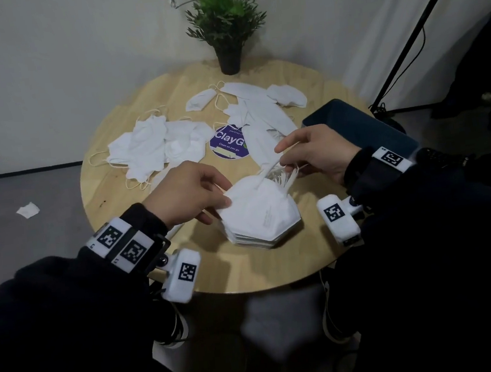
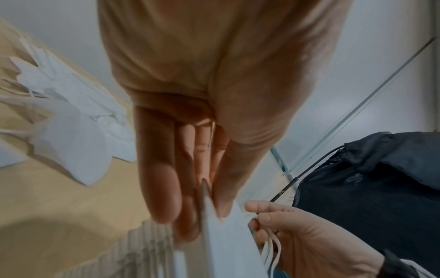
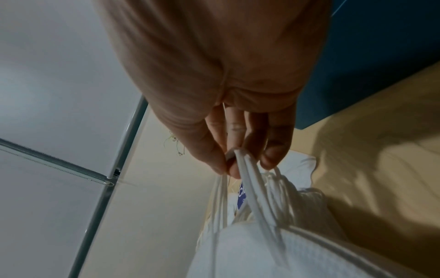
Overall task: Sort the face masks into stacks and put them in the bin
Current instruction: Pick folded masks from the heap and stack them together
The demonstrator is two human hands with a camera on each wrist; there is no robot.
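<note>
Our left hand (image 1: 189, 191) pinches the near-left edge of the top mask (image 1: 258, 205), thumb above and fingers below, as the left wrist view shows. Our right hand (image 1: 322, 152) pinches a bunch of ear loops (image 1: 282, 174) between thumb and fingertips, drawn up off the same mask. Under both hands sits the stack (image 1: 258, 236), several folded masks squared up on the tabletop (image 1: 247, 273).

We judge the task well short of half done: one stack is formed and nothing shows in the bin (image 1: 362, 126), the dark blue container just beyond our right hand. Its inside is hidden from us. A loose pile (image 1: 155, 143) lies beyond our left hand, and flatter masks (image 1: 257, 108) are strewn beyond the right hand, partly over a purple sticker (image 1: 226, 141). All of these are still unsorted.

The stack is near the tabletop's front edge, with a bare strip of wood between. The path from stack to bin looks open, past our right wrist. Farther out, a plant (image 1: 225, 24) stands at the back edge, and a scrap (image 1: 28, 210) lies on the floor, left of our left hand.
</note>
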